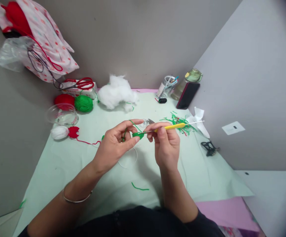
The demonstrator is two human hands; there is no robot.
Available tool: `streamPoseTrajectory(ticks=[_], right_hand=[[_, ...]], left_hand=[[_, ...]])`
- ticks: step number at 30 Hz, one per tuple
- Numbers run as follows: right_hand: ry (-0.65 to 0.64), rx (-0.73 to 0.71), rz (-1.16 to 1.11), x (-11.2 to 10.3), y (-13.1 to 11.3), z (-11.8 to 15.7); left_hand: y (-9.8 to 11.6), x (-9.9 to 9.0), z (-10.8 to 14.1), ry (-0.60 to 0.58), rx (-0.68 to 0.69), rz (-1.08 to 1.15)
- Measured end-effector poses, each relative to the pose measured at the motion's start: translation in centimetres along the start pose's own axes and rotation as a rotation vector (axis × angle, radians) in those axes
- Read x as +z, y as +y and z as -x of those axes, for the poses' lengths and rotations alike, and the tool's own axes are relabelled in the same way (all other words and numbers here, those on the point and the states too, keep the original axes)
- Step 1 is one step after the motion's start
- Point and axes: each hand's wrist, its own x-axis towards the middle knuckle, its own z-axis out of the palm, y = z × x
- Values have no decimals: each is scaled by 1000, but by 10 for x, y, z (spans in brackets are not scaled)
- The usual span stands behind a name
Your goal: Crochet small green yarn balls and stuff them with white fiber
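- On the far left hangs a pink cloth with red spots (59, 57).
- Below it, red-handled metal scissors (85, 83) lie on a white cardboard box (91, 93).
- Next come a round red yarn ball (64, 99), a round green yarn ball (83, 104) and a clear round plastic tub (75, 119).
- A white and red yarn bundle (60, 132) sits in front of the tub.
- A heap of fluffy white stuffing (115, 92) is near the back wall.
- My left hand (117, 141) is partly curled. My first finger reaches out straight over the top, and my thumb tip presses on the work from below. I cannot tell which curled fingers help.
- The small green yarn piece (138, 135) is bumpy, with tight little loops and a curved bottom edge. A thin green yarn strand (134, 125) goes from it up over my first finger.
- That piece is just above my left thumb tip, under my first finger, and right beside my right fingertips.
- My right hand (167, 141) is closed snugly around a thin metal hook with a yellow handle (175, 126). Its thin left end meets the green piece.
- To the right is a messy pile of green yarn bits (180, 123).
- A black plastic hair clip (209, 148) lies farthest right.
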Motion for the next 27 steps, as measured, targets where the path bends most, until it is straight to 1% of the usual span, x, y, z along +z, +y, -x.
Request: streamPoseTrajectory(ticks=[3, 5, 7, 9, 11, 13, 14, 15, 17, 18, 20, 22, 24, 27], right_hand=[[-28, -99, 154, -2, -4, 2], [-60, -200, 301, -2, -6, 3], [-113, -364, 475, -2, -4, 6], [-141, -548, 642, -1, 2, 10], [-95, -684, 774, 2, 9, 14], [-19, -751, 824, 4, 13, 16], [9, -752, 807, 5, 13, 16], [16, -723, 762, 5, 12, 15], [38, -586, 596, 5, 7, 12], [56, -495, 487, 4, 4, 10], [87, -315, 255, 3, 0, 5], [74, -196, 92, 3, -1, 2], [24, -150, 70, 4, 0, 2], [-13, -153, 158, 6, 2, 4]], left_hand=[[2, 0, 1, 40, 47, -108], [1, 2, 1, 72, 112, -175], [-1, 4, 2, 111, 190, -229], [-4, 7, 2, 141, 215, -217], [-7, 9, 3, 128, 147, -87], [-9, 11, 2, 48, 10, 160], [-9, 11, 1, -11, -70, 298], [-8, 11, 0, -68, -146, 426], [-7, 8, -3, -137, -254, 607], [-6, 7, -4, -144, -274, 651], [-5, 4, -6, -121, -242, 667], [-5, 4, -6, -110, -192, 627], [-6, 5, -4, -120, -163, 560], [-9, 9, -3, -86, -121, 453]])
